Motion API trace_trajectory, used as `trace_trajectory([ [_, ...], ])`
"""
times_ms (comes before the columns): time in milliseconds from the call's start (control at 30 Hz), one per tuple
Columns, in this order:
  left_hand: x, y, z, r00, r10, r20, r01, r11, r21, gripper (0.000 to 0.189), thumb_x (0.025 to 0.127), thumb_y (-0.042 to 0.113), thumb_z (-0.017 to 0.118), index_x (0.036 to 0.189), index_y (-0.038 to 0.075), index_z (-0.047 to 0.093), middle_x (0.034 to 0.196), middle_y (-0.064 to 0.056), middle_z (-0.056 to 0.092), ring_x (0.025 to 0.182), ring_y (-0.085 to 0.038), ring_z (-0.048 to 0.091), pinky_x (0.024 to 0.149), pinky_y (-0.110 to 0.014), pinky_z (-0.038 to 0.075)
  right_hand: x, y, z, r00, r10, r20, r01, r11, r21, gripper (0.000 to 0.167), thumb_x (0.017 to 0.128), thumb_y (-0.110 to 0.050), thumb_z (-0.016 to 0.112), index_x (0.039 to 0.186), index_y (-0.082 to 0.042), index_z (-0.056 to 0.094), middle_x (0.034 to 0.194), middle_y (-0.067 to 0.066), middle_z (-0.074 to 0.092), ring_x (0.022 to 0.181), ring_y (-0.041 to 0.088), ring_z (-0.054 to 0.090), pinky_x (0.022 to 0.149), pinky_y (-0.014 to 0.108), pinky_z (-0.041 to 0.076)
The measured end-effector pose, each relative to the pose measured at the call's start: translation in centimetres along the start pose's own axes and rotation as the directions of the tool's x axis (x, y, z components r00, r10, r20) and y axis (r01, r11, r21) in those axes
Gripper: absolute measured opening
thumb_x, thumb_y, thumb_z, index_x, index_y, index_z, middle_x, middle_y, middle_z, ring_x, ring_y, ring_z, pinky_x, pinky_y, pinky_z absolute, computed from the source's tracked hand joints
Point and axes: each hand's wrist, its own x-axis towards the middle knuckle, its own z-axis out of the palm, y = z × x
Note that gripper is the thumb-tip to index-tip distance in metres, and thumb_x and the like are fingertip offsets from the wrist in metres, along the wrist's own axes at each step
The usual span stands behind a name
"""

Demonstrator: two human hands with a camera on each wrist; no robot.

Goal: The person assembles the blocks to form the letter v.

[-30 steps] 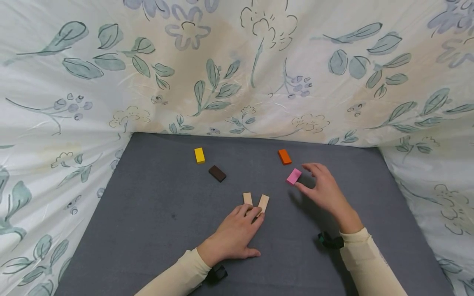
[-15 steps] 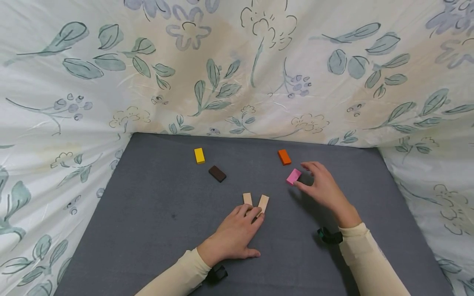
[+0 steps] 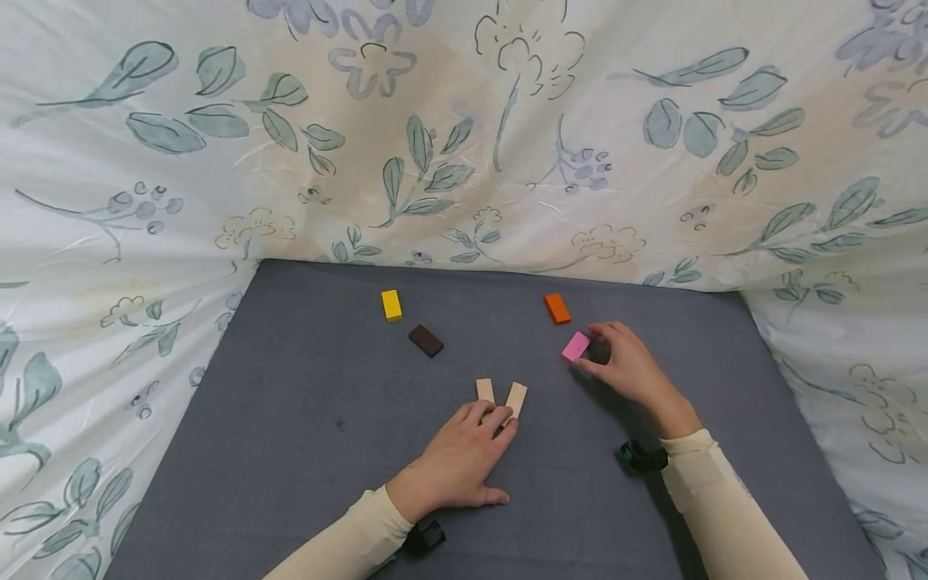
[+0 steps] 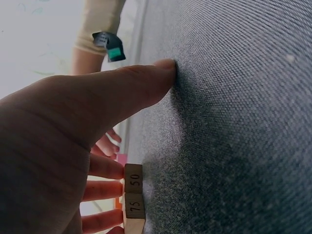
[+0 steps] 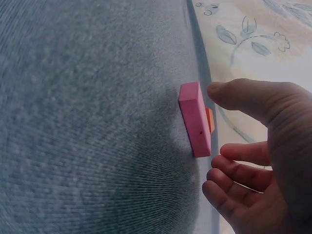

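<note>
My left hand [image 3: 451, 461] rests over two plain wooden blocks, its fingertips on their near ends and the thumb spread out to the side. In the left wrist view the blocks' ends read 50 on one block [image 4: 133, 178] and 75 on the other block [image 4: 134, 205]. The two lie in a V, near ends together. My right hand [image 3: 632, 369] is around a pink block [image 3: 576, 346], thumb and fingers parted on either side. In the right wrist view, gaps show between that block and the thumb and fingertips. The pink block lies on the grey cloth.
An orange block [image 3: 557, 308] lies just beyond the pink one. Farther left are a dark brown block [image 3: 425, 341] and a yellow block [image 3: 391, 305]. Floral fabric [image 3: 449, 129] hangs behind the grey cloth surface [image 3: 290, 451] and along both sides.
My right hand has moved slightly left, and its fingers have come closer around the pink block. The left hand and all the blocks have stayed in place.
</note>
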Motion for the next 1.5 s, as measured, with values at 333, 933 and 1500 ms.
trace_trajectory([
  [333, -0.1, 0.1, -0.1, 1.000, -0.001, 0.016, 0.001, 1.000, 0.003, 0.101, 0.082, 0.082, 0.076, 0.155, 0.015, 0.058, 0.157, -0.006, 0.050, 0.138, -0.025, 0.046, 0.117, -0.044, 0.042, 0.0, 0.0, 0.6, 1.000, 0.002, -0.011, -0.001, 1.000, 0.009, 0.065, 0.093, -0.022, 0.087, 0.143, 0.010, 0.060, 0.133, 0.027, 0.061, 0.114, 0.043, 0.062, 0.101, 0.062, 0.052],
  [933, -0.1, 0.2, -0.2, 0.999, -0.007, 0.035, 0.007, 1.000, -0.001, 0.101, 0.082, 0.081, 0.077, 0.156, 0.015, 0.057, 0.156, -0.005, 0.049, 0.138, -0.024, 0.045, 0.117, -0.043, 0.041, 0.1, 0.3, 1.2, 1.000, 0.001, -0.012, -0.001, 1.000, 0.000, 0.062, 0.093, -0.022, 0.088, 0.139, 0.010, 0.062, 0.130, 0.026, 0.061, 0.113, 0.041, 0.060, 0.100, 0.061, 0.051],
  [1500, -0.1, 0.2, -0.1, 0.999, -0.012, 0.039, 0.012, 1.000, 0.001, 0.101, 0.082, 0.082, 0.077, 0.156, 0.016, 0.057, 0.156, -0.004, 0.049, 0.138, -0.023, 0.045, 0.118, -0.042, 0.040, 0.1, 0.3, 1.6, 0.999, -0.022, -0.034, 0.022, 1.000, 0.008, 0.056, 0.092, -0.017, 0.086, 0.136, 0.010, 0.063, 0.126, 0.025, 0.062, 0.110, 0.040, 0.060, 0.098, 0.059, 0.051],
])
